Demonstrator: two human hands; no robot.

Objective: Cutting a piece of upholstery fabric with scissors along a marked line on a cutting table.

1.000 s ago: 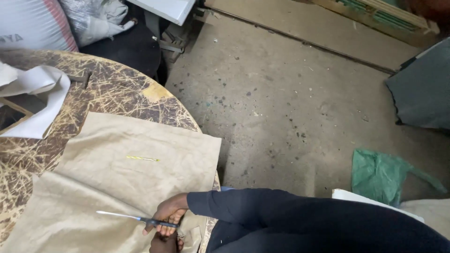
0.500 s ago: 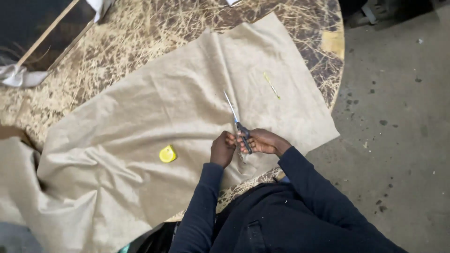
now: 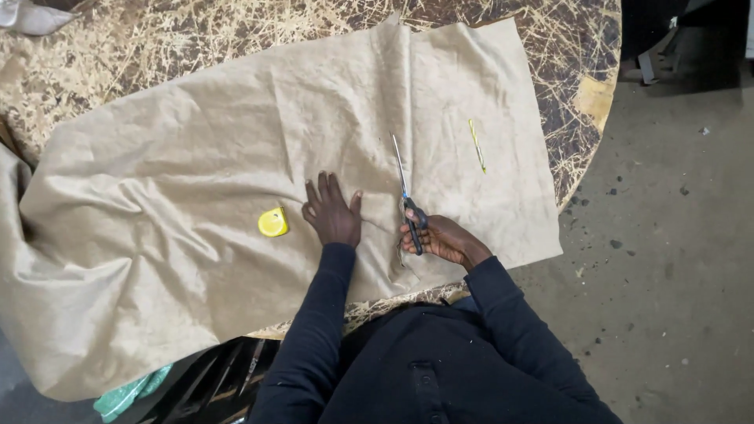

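Observation:
A large beige cloth lies spread over a round table with a brown, straw-patterned top. My right hand grips black-handled scissors, blades pointing away from me along the cloth. My left hand lies flat on the cloth, fingers spread, just left of the scissors. A small yellow piece of chalk rests on the cloth to the left of my left hand. A thin yellow-green stick lies on the cloth to the right of the blades.
The cloth hangs over the table's near-left edge. A concrete floor lies to the right. A green rag shows under the table at bottom left, and a pale cloth scrap at the top left corner.
The view has swung over the table. My left hand has left the scissors and now lies flat on the cloth; the scissors have moved further along the cloth.

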